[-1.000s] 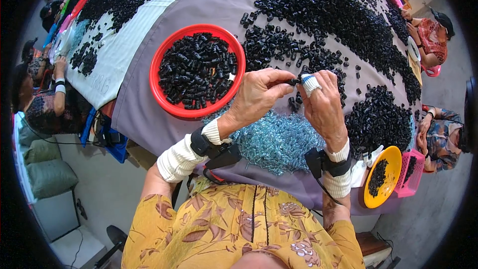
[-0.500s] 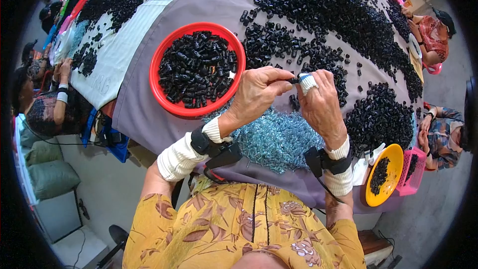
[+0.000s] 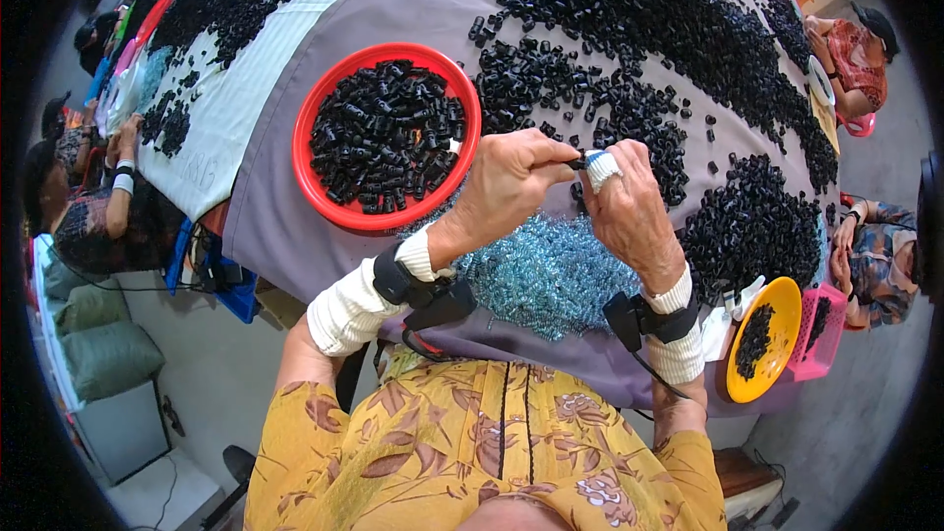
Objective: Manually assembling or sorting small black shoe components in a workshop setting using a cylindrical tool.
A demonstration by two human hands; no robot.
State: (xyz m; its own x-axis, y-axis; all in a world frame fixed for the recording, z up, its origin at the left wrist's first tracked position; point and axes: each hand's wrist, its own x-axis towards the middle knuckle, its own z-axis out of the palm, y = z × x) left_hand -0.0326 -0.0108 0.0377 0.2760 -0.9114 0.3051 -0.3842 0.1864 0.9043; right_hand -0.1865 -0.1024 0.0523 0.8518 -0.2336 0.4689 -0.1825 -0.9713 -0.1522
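Note:
My left hand [image 3: 506, 182] pinches a small black cylindrical part [image 3: 575, 163] between thumb and forefinger, above the middle of the table. Against its other end my right hand [image 3: 637, 211] is closed, a white and blue wrap [image 3: 601, 169] round one of its fingers. Exactly how the right fingers grip the part is hidden. Below both hands spreads a heap of tiny shiny blue-silver pieces [image 3: 536, 275] that look like springs. Left of my left hand stands a red round tray [image 3: 303, 152] filled with black cylindrical parts [image 3: 385, 133].
Loose black parts [image 3: 629, 29] cover much of the grey-purple cloth [image 3: 265, 187]. On the right are a yellow plate [image 3: 784, 315] and a pink basket [image 3: 824, 359], both with small black pieces. Other people sit at the left and right edges.
The black part shows more clearly at my left fingertips now. Both hands stay close together in nearly the same place; the whole view has shifted slightly.

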